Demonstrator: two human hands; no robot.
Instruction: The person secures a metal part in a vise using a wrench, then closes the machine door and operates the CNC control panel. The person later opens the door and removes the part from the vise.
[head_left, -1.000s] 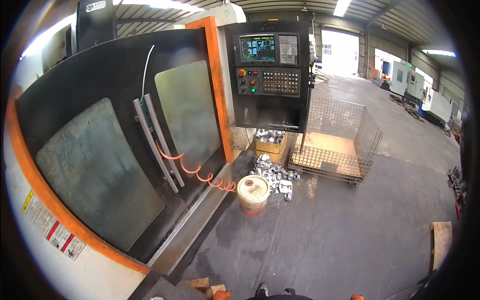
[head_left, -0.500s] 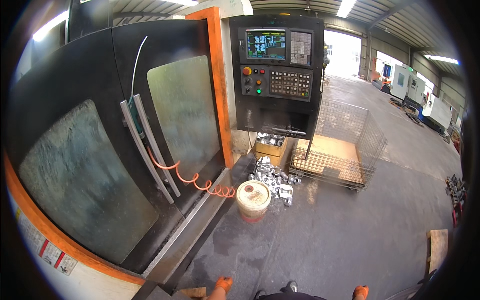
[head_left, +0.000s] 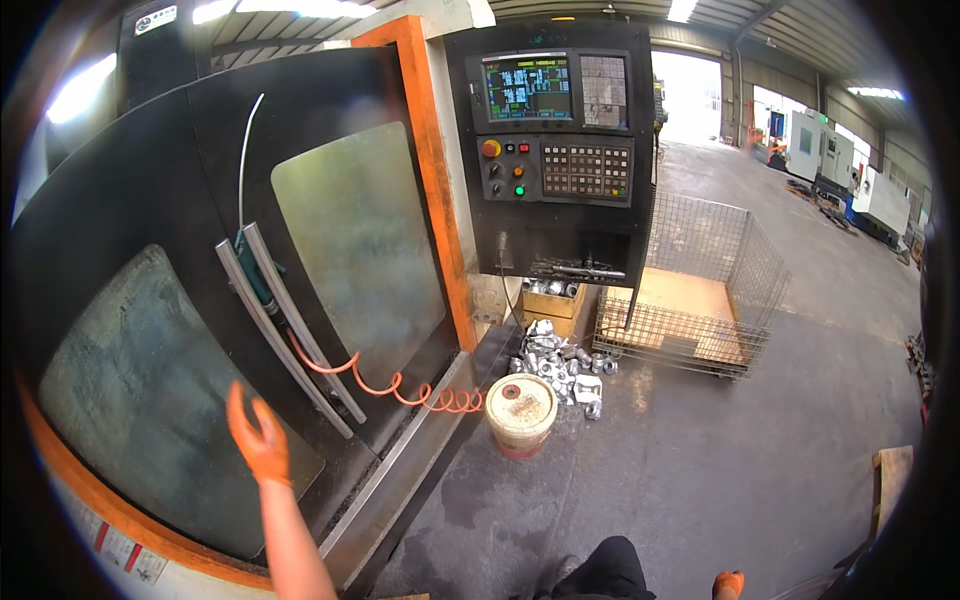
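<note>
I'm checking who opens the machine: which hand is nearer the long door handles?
Left. The left hand, in an orange glove, is raised just below-left of the door handles, not touching. The right hand sits low at the frame's bottom edge.

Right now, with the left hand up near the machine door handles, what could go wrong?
1. The coiled orange hose hangs across the door beside the handles; the left hand could snag it.
2. Loose metal parts and a bucket lie on the floor by the machine base: a likely trip hazard when stepping right.
</note>
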